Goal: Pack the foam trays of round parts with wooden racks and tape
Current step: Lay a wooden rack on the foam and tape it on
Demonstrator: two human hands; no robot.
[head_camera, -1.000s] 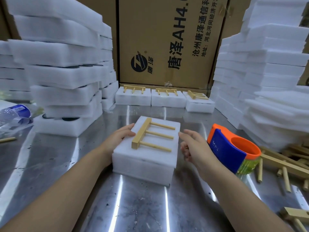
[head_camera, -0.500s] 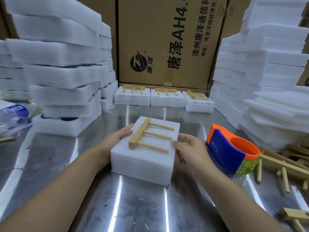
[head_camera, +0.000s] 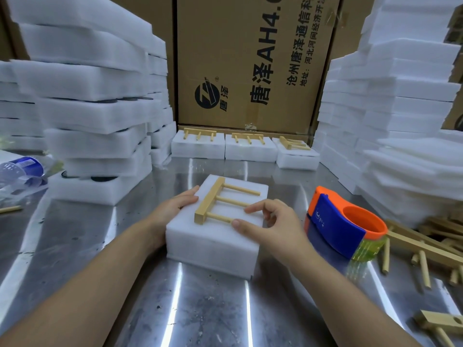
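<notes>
Foam [head_camera: 215, 236]: white block, table [head_camera: 200, 309] middle; inside hidden.
Rack [head_camera: 209, 205]: wooden bar, three pegs, flat on foam.
Left hand [head_camera: 172, 209]: fingers straight against foam's side.
Right hand [head_camera: 271, 227]: bent fingers cover peg tips; grip unclear.

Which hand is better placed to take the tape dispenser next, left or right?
Right. The tape dispenser stands close beside the right hand, on that side of the foam block. The left hand rests on the block's opposite side and would likely have to cross over the wooden rack.
</notes>
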